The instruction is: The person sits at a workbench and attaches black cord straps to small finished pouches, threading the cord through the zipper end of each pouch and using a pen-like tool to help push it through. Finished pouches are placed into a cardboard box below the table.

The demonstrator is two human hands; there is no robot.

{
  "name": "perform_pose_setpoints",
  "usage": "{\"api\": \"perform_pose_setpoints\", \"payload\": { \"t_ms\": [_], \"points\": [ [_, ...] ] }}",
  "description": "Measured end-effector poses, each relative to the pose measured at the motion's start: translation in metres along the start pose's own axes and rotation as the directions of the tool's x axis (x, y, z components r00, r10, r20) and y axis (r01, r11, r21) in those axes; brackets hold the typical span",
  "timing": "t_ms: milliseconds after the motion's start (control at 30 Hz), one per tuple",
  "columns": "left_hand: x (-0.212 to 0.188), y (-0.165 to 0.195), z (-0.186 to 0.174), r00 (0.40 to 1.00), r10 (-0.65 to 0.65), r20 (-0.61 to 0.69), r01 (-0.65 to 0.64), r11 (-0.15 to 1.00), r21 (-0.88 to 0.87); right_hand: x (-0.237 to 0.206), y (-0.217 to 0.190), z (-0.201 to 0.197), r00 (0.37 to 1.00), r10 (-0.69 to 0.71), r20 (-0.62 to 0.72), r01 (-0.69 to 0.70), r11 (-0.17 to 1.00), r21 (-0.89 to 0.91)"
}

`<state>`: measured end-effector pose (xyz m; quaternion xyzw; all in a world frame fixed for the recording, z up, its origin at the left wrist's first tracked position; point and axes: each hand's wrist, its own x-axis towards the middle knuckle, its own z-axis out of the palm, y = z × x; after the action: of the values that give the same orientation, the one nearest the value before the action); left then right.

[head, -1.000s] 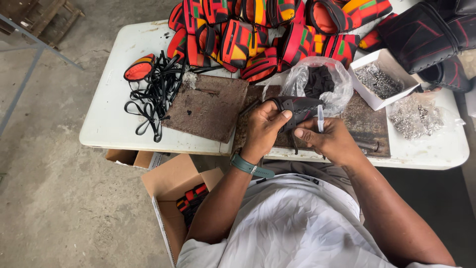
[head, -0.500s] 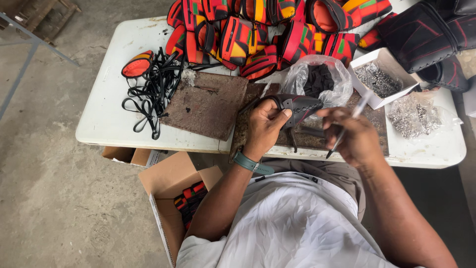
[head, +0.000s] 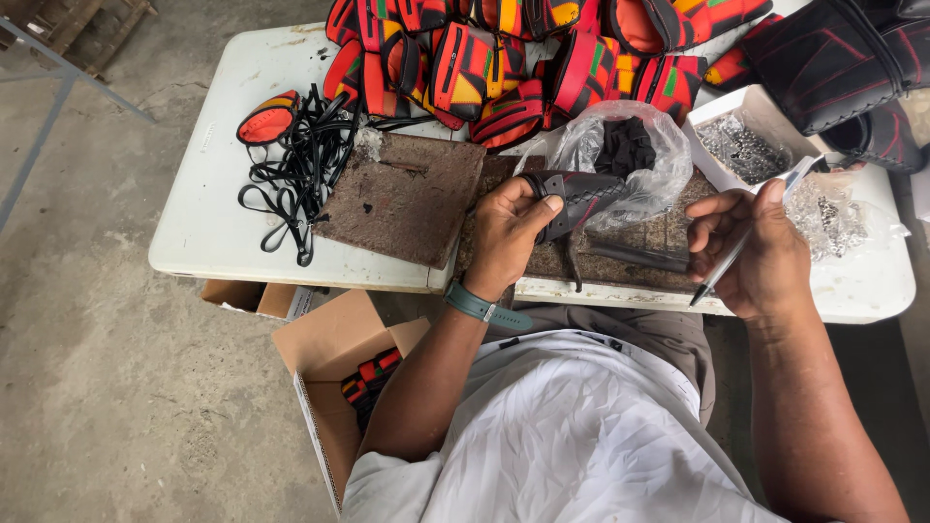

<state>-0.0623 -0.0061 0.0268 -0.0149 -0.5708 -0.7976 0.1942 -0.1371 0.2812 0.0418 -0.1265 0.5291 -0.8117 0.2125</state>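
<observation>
Left hand (head: 504, 232): fingers closed, pinning a dark leather strap piece (head: 579, 197) onto the rusty brown work board (head: 630, 247). Right hand (head: 760, 247): pinched a slim silver pen (head: 738, 249), raised just right of the strap.

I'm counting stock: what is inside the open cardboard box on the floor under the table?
The cardboard box holds a few red, orange and black pieces like the pouches piled on the table. The person's left arm and shirt cover the rest.
</observation>
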Motion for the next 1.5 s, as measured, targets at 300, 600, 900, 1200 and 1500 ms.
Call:
{"api": "perform_pose_setpoints", "payload": {
  "t_ms": [300, 600, 900, 1200, 1500],
  "points": [
    [0.003, 0.000, -0.002, 1.000, -0.017, -0.005, 0.017, 1.000, 0.006, 0.003, -0.004, -0.005, 0.993, -0.112, -0.043, 0.109, 0.992, -0.060],
    [-0.009, 0.017, 0.012, 0.999, -0.018, 0.037, 0.017, 1.000, 0.021, -0.013, -0.025, 0.060, 0.927, -0.347, 0.144, 0.369, 0.914, -0.171],
    [-0.024, 0.042, 0.028, 0.998, 0.032, 0.059, -0.045, 0.970, 0.240, -0.014, -0.026, 0.120, 0.794, -0.525, 0.306, 0.592, 0.556, -0.583],
    [-0.041, 0.043, 0.035, 0.990, 0.138, 0.003, -0.123, 0.868, 0.481, -0.023, -0.021, 0.128, 0.710, -0.575, 0.407, 0.653, 0.319, -0.687],
    [-0.043, 0.045, 0.026, 0.993, 0.119, 0.021, -0.117, 0.907, 0.405, -0.022, -0.001, 0.137, 0.623, -0.650, 0.434, 0.721, 0.264, -0.640]
  ]
}}
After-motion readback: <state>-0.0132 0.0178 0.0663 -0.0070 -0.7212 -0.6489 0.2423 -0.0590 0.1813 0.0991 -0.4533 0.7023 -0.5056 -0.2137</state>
